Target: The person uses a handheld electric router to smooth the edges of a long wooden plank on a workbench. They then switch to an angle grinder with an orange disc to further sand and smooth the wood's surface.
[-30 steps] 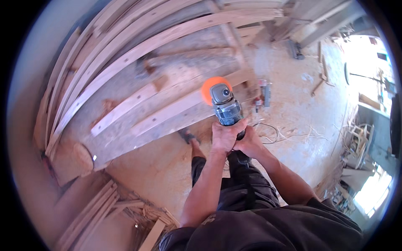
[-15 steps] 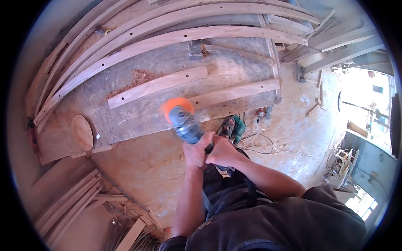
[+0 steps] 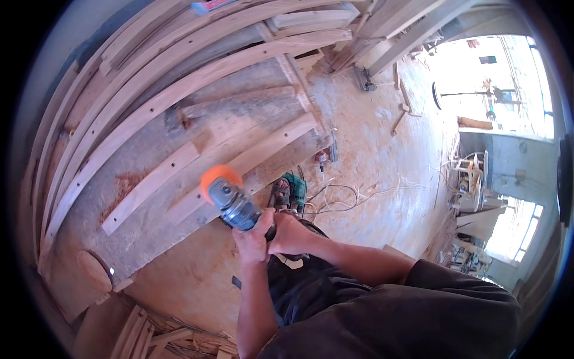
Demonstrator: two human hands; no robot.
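Both my hands are closed around an angle grinder with an orange disc, blurred at its edge. My left hand wraps the body, and my right hand grips the rear end, close beside it. Below the disc in the picture lies a pale wooden plank with a dark hole, along the near edge of the workbench. Whether the disc touches the plank I cannot tell. Farther over, a shorter plank with two holes lies on the bench beside reddish wood shavings.
Long curved wooden pieces with holes line the bench's far side. A round wooden piece is at the left end. On the floor are a green power tool, a red tool and loose cables, near my sandalled foot.
The view has turned, so the bench appears shifted left and tilted, with more floor at right. My hands and the grinder appear lower and farther left, the grip unchanged.
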